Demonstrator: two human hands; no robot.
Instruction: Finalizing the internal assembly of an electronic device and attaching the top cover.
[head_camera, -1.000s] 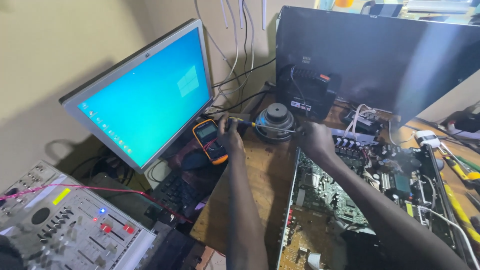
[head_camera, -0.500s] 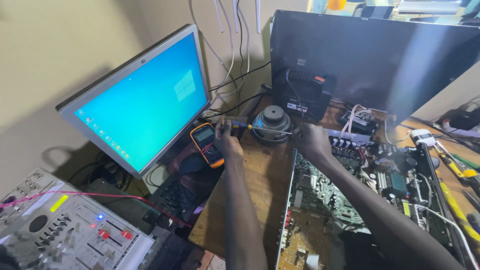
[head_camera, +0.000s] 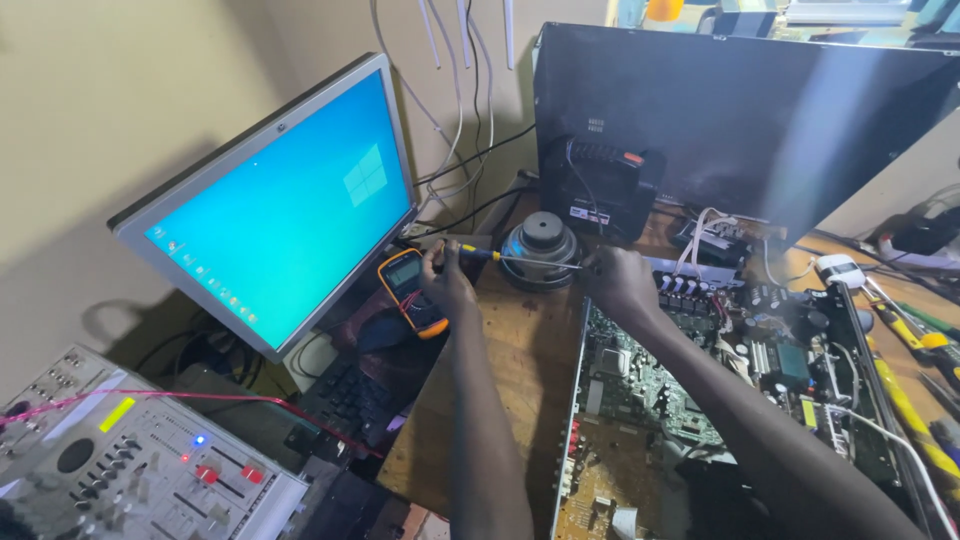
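My left hand (head_camera: 447, 283) grips the screwdriver (head_camera: 520, 260) handle; its shaft runs horizontally rightward past the speaker (head_camera: 540, 245) to my right hand (head_camera: 620, 285), fingers pinching the tip.

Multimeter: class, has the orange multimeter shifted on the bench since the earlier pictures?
No. The multimeter lies between the monitor corner and the speaker, just as before.
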